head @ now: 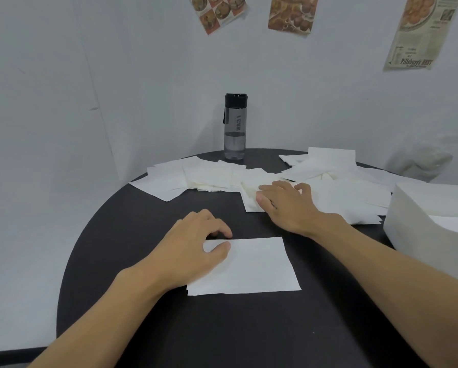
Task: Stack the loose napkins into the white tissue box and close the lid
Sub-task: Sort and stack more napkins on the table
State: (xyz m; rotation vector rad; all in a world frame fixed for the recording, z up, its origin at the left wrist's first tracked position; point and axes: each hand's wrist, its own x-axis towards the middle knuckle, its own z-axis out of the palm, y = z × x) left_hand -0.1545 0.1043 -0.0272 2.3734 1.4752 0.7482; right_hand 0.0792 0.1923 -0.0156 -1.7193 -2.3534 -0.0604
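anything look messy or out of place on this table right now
Yes. Loose napkins lie scattered and overlapping at odd angles across the far side of the black table, around the water bottle. Only the napkin under the left hand lies flat and apart. Nothing looks spilled or torn.

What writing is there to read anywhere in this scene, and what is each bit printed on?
"Pillsbury's BEST": on the newspaper-style poster at the wall's right.
"I CAN": printed sideways on the grey water bottle.
Smaller print on that poster: too blurred to read.
The two food posters, left and middle: no legible words.
Napkins and white tissue box: no text visible.
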